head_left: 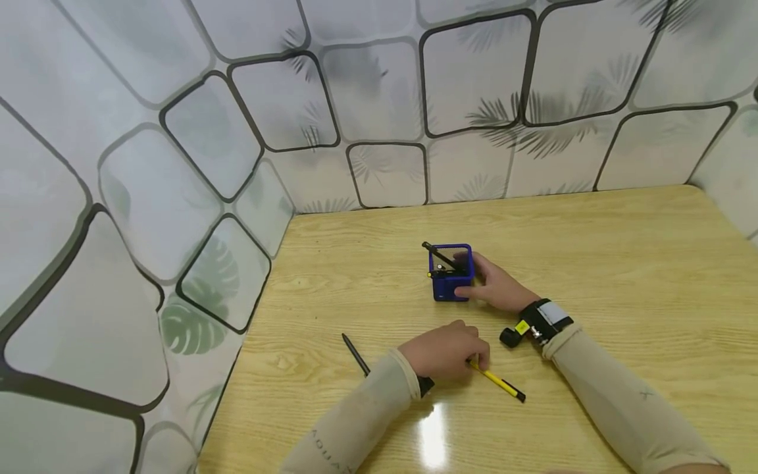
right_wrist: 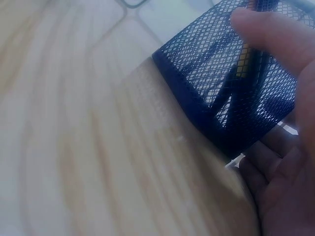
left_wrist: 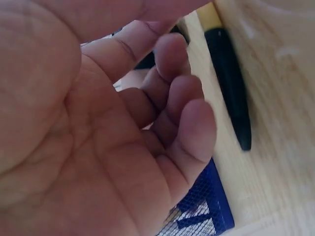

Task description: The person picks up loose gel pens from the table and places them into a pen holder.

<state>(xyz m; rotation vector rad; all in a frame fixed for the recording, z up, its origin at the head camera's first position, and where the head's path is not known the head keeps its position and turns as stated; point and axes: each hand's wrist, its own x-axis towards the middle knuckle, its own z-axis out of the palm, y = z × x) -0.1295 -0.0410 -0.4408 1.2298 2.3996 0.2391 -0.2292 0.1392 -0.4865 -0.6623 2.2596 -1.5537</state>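
My right hand (head_left: 497, 286) grips the near right side of a blue mesh pen holder (head_left: 451, 289), thumb on its front and fingers behind. In the right wrist view, the thumb presses the mesh (right_wrist: 197, 73) and the curled fingers reach around the far side. Several pens (head_left: 444, 257) stand in the holder, a dark one leaning out to the left. Nearer the front, my left hand (head_left: 444, 349) pinches a yellow and black pen (head_left: 497, 379) between thumb and index finger. In the left wrist view, the thumb partly hides this pen (left_wrist: 229, 83); the other fingers are loosely curled.
A dark pen (head_left: 355, 354) lies on the wooden table (head_left: 622, 276) left of my left hand, partly hidden under the forearm. A patterned wall covering (head_left: 379, 171) rises along the back and left edges of the table.
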